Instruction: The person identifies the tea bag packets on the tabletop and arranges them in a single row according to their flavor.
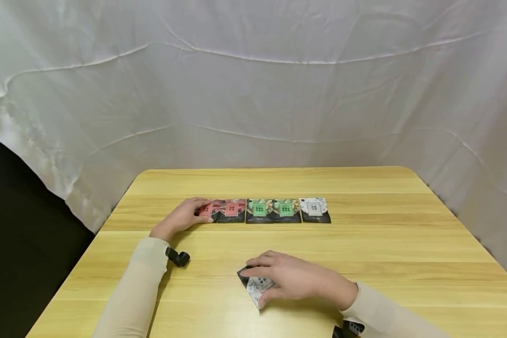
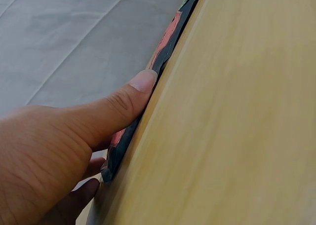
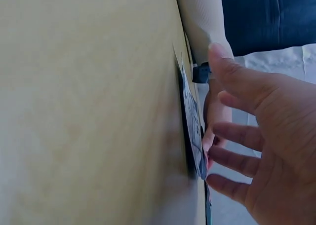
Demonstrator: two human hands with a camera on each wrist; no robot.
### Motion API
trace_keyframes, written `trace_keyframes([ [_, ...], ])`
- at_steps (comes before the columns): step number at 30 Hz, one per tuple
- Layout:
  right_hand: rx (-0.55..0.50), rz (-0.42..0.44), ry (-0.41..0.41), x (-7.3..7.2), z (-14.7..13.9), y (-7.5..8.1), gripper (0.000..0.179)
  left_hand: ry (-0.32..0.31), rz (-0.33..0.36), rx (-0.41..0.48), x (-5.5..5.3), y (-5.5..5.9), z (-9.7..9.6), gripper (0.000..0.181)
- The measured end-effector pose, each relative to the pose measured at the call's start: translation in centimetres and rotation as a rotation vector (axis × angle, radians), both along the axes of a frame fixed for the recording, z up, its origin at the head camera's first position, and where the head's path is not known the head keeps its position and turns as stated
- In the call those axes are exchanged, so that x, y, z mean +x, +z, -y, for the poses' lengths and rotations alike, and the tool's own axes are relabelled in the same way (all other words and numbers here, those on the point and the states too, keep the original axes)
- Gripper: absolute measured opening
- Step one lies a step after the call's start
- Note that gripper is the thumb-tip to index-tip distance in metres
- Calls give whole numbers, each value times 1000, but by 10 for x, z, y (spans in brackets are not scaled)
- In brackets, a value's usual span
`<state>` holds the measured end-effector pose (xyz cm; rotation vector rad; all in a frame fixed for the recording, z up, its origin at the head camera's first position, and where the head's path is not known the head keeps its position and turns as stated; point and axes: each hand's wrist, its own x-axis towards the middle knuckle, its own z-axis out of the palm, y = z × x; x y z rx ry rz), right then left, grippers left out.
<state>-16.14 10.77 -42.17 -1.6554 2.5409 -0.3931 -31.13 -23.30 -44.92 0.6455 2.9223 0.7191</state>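
Five flat packets lie in a row across the table in the head view. My left hand [image 1: 185, 217] is at the row's left end, with fingers and thumb about the edges of the leftmost red packet [image 1: 206, 211]. In the left wrist view the thumb [image 2: 131, 94] lies along that packet's near edge. Nearer to me, my right hand [image 1: 293, 277] is over a loose black-and-white packet [image 1: 255, 291], lying askew and partly hidden under it. The right wrist view shows the fingers [image 3: 237, 156] spread beside this packet [image 3: 192, 121].
Right of the leftmost packet lie another red packet [image 1: 231, 211], two green packets [image 1: 259, 211] [image 1: 285, 211] and a white one [image 1: 315, 210]. A pale cloth [image 1: 253, 94] hangs behind the wooden table [image 1: 384, 244]. Both wrists wear black cameras [image 1: 178, 257].
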Motion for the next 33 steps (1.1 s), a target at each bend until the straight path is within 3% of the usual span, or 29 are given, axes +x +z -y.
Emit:
trace_keyframes([
  [5,46,-61,-14,-1,0,-2,71,-6,-4,10,-2,2,-1,72],
  [16,108,-104,1,0,-4,-3,58,-5,6,-13,-2,0,-1,75],
  [33,119,-57,-196,-8,2,-1,68,-1,1,0,-2,1,0,73],
])
